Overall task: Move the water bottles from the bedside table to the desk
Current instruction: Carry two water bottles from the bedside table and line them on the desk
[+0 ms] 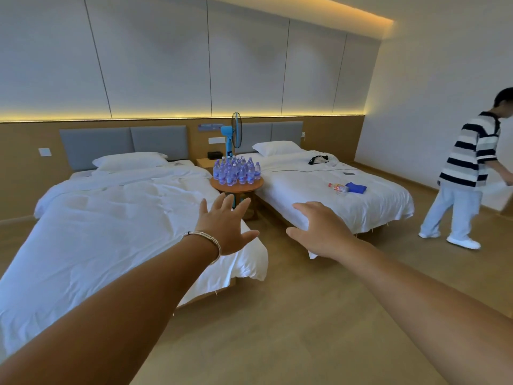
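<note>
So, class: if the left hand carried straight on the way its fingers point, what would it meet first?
Probably the round wooden table between the beds, or the cluster of water bottles on it. The left hand points there, open and empty; depth is hard to judge.

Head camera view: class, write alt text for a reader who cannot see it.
Two open hands, left hand and right hand, reach toward water bottles clustered on a round table between two white beds; a person walks at right.
</note>
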